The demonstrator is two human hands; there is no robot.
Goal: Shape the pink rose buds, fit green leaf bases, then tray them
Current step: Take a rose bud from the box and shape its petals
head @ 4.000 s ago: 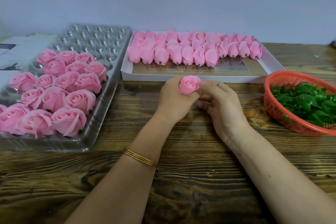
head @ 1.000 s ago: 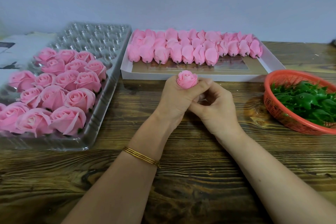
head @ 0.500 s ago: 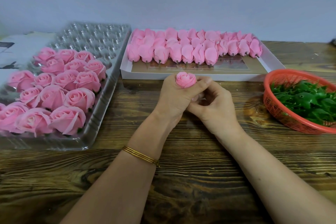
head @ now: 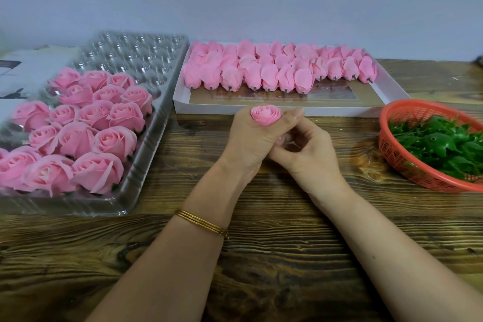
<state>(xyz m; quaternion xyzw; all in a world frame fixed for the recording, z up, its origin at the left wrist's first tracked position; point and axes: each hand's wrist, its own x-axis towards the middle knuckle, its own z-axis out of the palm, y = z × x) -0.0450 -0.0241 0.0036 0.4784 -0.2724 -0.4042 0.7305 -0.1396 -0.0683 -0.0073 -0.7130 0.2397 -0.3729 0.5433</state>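
Left hand point(head: 248, 139): back turned toward me, fingers and thumb wrapped round the rose bud point(head: 265, 117), which sits face-up at the top of the fist; thin gold bangles point(head: 201, 223) circle the forearm behind the wrist. Right hand point(head: 307, 150): just below and right of the bud, touching my left hand, fingers curled in under the bud's base, their contact hidden. Both forearms bare, converging on the bud from my side.

Bare table point(head: 274, 217) lies open between clear tray point(head: 154, 144), white box point(head: 209, 109) and red basket point(head: 392, 154).
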